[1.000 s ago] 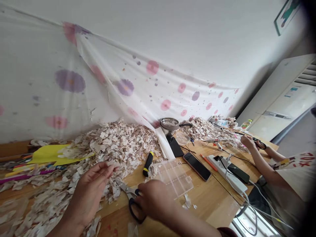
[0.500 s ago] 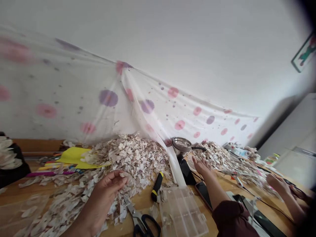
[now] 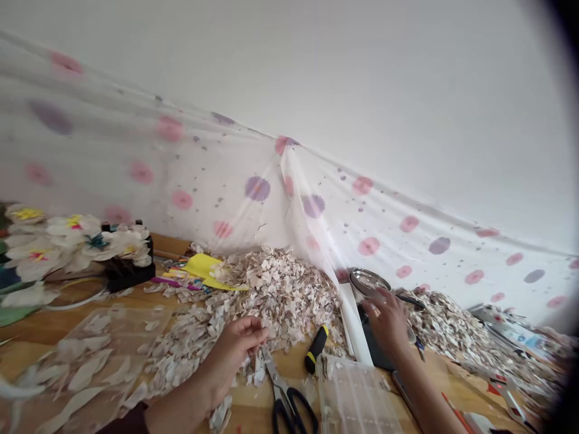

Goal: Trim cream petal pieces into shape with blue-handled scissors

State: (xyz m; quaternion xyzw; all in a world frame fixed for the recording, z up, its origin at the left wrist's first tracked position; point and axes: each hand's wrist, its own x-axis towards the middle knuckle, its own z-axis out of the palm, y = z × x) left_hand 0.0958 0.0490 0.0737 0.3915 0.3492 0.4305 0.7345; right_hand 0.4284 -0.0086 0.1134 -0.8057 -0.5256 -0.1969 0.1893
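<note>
Flakes [image 3: 271, 289] lie in a loose heap on the table [image 3: 49, 325], against the hanging dotted sheet [image 3: 226, 181]. They appear to be thin, pale, irregular pieces, possibly shell or husk; the material cannot be confirmed.

Left hand [image 3: 233, 349]: fingers curled in, tips pinched at the near edge of the heap. It seems to hold 1 small flake between thumb and fingers, but the piece itself is too small to make out clearly.

Right hand [image 3: 388, 319]: loosely open, fingers spread and slightly blurred, over the dark stand below the steel bowl [image 3: 368, 280]. Whether it touches bowl or stand cannot be told. Nothing is visibly held.

Handling judgement: flakes look very light, thin and brittle. They are likely to crack under a hard squeeze and to scatter if swept. A light fingertip pinch at the edge of a single piece suits them best; taking from the heap's loose rim avoids disturbing the rest.

Surroundings: scissors [image 3: 287, 398] lie shut just beside the left hand. A black-and-yellow tool [image 3: 315, 349] rests at the heap's foot. A clear box [image 3: 357, 398] sits between the 2 forearms. A second heap [image 3: 447, 325] lies right of the bowl. Paper flowers [image 3: 67, 241] stand at far left, yellow paper [image 3: 203, 268] behind the main heap.
</note>
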